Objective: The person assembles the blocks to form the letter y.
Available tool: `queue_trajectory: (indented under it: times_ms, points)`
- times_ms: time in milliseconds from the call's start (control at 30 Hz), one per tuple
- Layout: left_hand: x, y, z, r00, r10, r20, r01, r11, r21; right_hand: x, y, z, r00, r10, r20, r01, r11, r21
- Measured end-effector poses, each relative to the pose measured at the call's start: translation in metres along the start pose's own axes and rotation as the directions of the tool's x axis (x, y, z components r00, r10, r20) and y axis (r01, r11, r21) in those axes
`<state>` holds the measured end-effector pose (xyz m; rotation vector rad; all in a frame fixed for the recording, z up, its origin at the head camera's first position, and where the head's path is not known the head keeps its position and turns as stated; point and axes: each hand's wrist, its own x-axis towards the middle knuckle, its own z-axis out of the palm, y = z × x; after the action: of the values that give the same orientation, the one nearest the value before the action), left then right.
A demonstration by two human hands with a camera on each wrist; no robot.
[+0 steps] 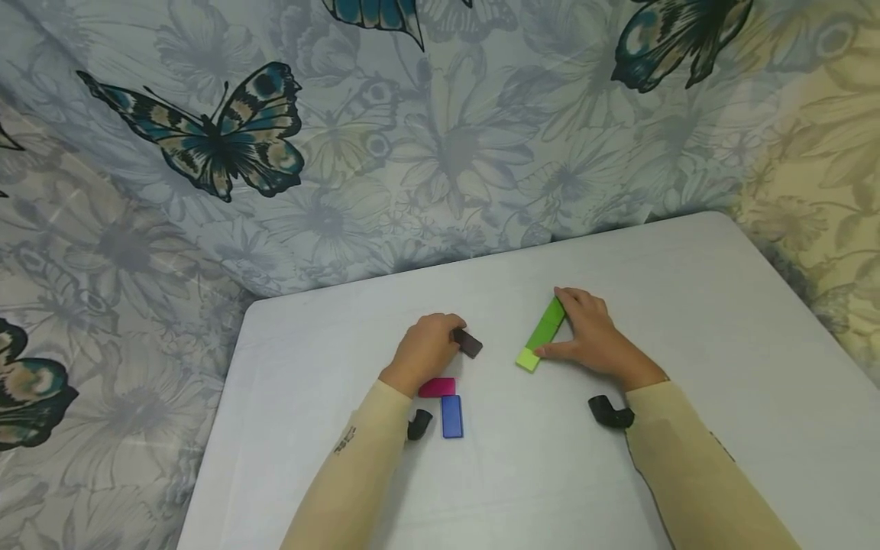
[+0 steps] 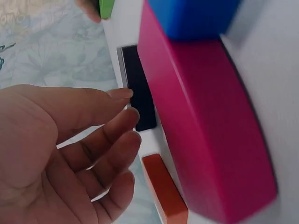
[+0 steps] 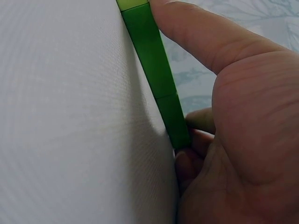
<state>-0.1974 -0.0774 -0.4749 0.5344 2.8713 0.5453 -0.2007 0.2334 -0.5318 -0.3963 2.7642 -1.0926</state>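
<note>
Right hand (image 1: 596, 334): thumb and fingers spread wide, gripping the green blocks (image 1: 548, 321) toward the table's (image 1: 522, 481) far edge, lime block (image 1: 526, 360) adjoining. Left hand (image 1: 423, 347): fingers curled at the dark block (image 1: 470, 344); whether they grip it, I cannot tell.

Arms (image 1: 367, 466) extended forward | left grip (image 1: 428, 350) — fingers (image 2: 117, 144) curled, index seemingly hidden | right grip (image 1: 593, 334) — thumb (image 3: 201, 35) stretched, fingers bent
</note>
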Motion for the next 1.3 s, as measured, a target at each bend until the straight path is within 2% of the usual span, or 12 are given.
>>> queue_trajectory:
  times_ms: [100, 167, 333, 400, 633, 967, 1300]
  points:
    - [0.001, 0.003, 0.002, 1.0, 0.024, 0.0, -0.024, 0.999, -0.025, 0.001, 0.0, 0.001, 1.0, 0.001, -0.002, -0.001, 1.0, -0.005]
    - [0.001, 0.004, 0.002, 1.0, 0.006, -0.006, -0.006, 1.0, -0.023, 0.002, 0.0, 0.001, 1.0, 0.0, -0.003, 0.0, 1.0, -0.004]
    - [0.001, 0.005, 0.002, 0.994, -0.109, -0.002, 0.109, 0.994, 0.013, 0.003, 0.001, 0.002, 1.0, -0.003, -0.007, 0.003, 1.0, -0.01]
    - [0.002, 0.005, 0.003, 0.992, -0.13, 0.011, 0.129, 0.992, 0.011, 0.004, 0.001, 0.002, 1.0, -0.002, -0.008, 0.002, 1.0, -0.015]
    - [0.007, 0.007, 0.005, 0.994, -0.095, 0.058, 0.097, 0.995, -0.034, 0.004, 0.002, 0.003, 1.0, 0.003, -0.009, -0.004, 1.0, -0.017]
    - [0.017, 0.012, 0.009, 0.997, -0.047, 0.069, 0.048, 0.999, -0.005, 0.002, 0.0, 0.002, 1.0, 0.008, -0.008, -0.008, 1.0, -0.013]
    - [0.026, 0.026, 0.015, 0.995, -0.028, 0.097, 0.028, 1.0, 0.007, 0.001, 0.002, 0.002, 1.0, 0.01, -0.007, -0.01, 1.0, -0.02]
